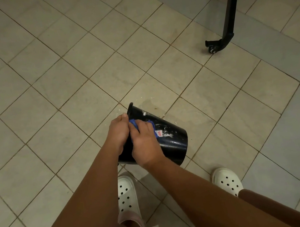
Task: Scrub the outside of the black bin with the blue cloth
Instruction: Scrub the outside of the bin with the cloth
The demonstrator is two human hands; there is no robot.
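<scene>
The left hand clamps its fingers round the rim of the tilted black bin; the right hand holds the blue cloth in clamped fingers against its side.

The glossy black bin is tipped on its side, rim up-left, base down-right. Its wall is streaked with white smears and bears a small label. The blue cloth is bunched against the wall near the rim.

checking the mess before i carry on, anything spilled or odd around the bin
The black bin is tipped on its side, the left hand gripping its rim and the right hand holding the blue cloth on it. White smears streak its wall. Specks and a damp-looking patch mark the floor tiles by the rim.
</scene>
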